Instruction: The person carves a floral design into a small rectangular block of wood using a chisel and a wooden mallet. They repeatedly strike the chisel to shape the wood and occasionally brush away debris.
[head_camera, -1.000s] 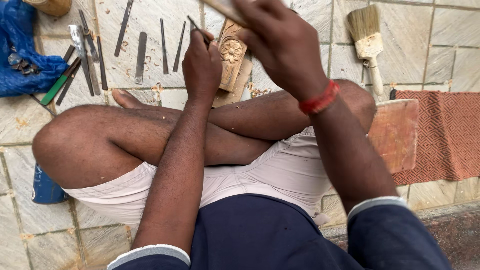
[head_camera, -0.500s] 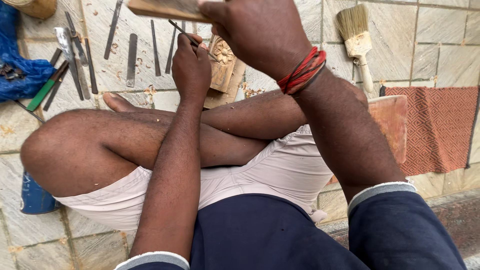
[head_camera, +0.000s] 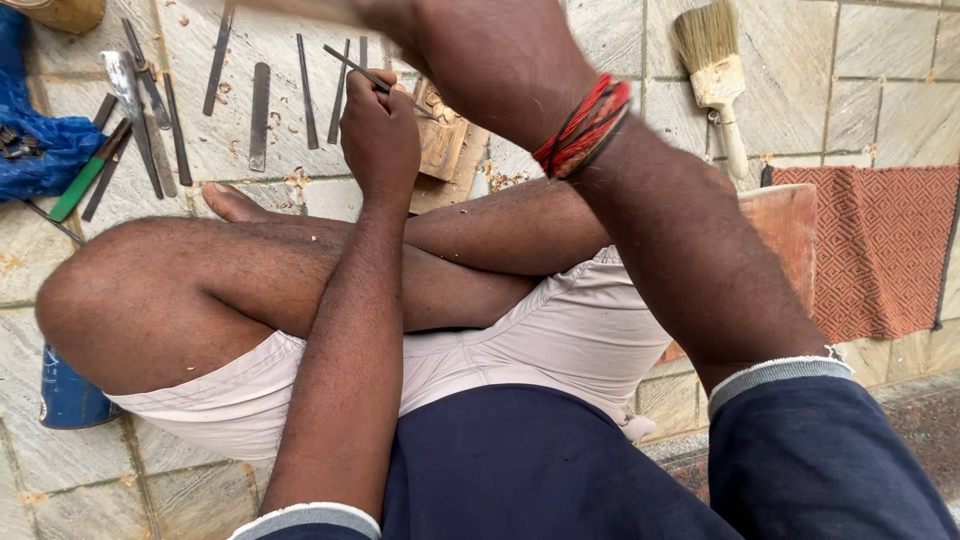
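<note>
Floor: pale stone tiles (head_camera: 880, 60) lay under me, with wood chips scattered on them; I sat cross-legged on them.
Left hand: my left hand (head_camera: 380, 130) was closed around a thin metal chisel (head_camera: 365, 72), fingers tight together, the tip pointing toward the carved wooden block (head_camera: 440, 140).
Right hand: my right hand (head_camera: 480, 50) was raised close to the camera, higher than the left one, and closed on a wooden mallet (head_camera: 300, 10); only a part of this handle was visible at the top edge.
Block: it lay on the tiles just beyond my left hand and below my right hand, touching the chisel tip as far as I could see.
Progress: by my judgement the carving was partly done, because a relief pattern was already cut in the block and chips lay around; how much stayed uncut I could not tell, my hands hid most of it.
Beyond my left hand, further to the left: a row of metal chisels (head_camera: 258, 115) and a blue cloth (head_camera: 40, 150).
Beyond my right hand, to the right: a paint brush (head_camera: 715, 70) and a red woven mat (head_camera: 870, 250).
</note>
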